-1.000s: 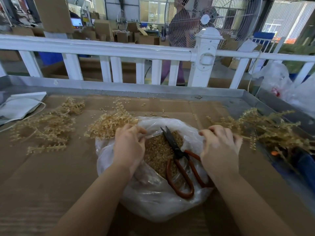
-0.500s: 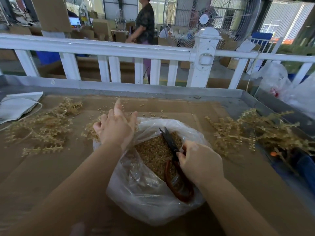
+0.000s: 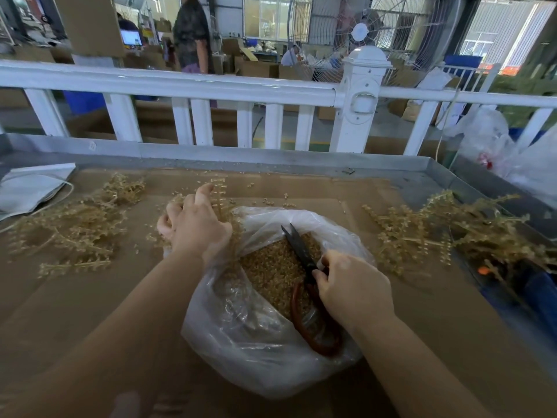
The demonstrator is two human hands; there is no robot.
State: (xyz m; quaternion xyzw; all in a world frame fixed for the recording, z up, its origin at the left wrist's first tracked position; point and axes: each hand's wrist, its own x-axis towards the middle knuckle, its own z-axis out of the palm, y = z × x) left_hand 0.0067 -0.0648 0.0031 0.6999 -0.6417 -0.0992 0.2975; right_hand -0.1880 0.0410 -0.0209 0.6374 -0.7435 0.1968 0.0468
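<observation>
Nearest of all, the right hand (image 3: 352, 292) lies over the near-right part of a clear plastic bag (image 3: 256, 354). Its fingers (image 3: 321, 277) are curled tightly round the scissors (image 3: 301, 254) just behind the pivot. The dark blades stick out past the fingertips, closed together and pointing away, while the red loop handles run back under the palm toward the bag's near edge. The scissors rest on a heap of small golden beads (image 3: 271, 276) that fills the open bag just left of those fingers. The bag sits on the cardboard-lined surface (image 3: 90, 312) between the two forearms. Farther out, the left hand (image 3: 196, 229) is at the bag's far-left rim, its fingers (image 3: 168, 215) curled round a golden beaded sprig (image 3: 221, 191) whose tips rise past the knuckles; one finger points up beside it. To the left of that hand spreads a loose pile of sprigs (image 3: 75, 224), and well to the right of the right hand's fingers lies a second heap of sprigs (image 3: 452, 233). A few stray beads dot the cardboard just beyond the left fingertips. Past them runs the metal rim (image 3: 271, 158), then a white fence (image 3: 180, 84). Behind the fence are a large fan (image 3: 361, 34) and a standing person (image 3: 191, 31).
</observation>
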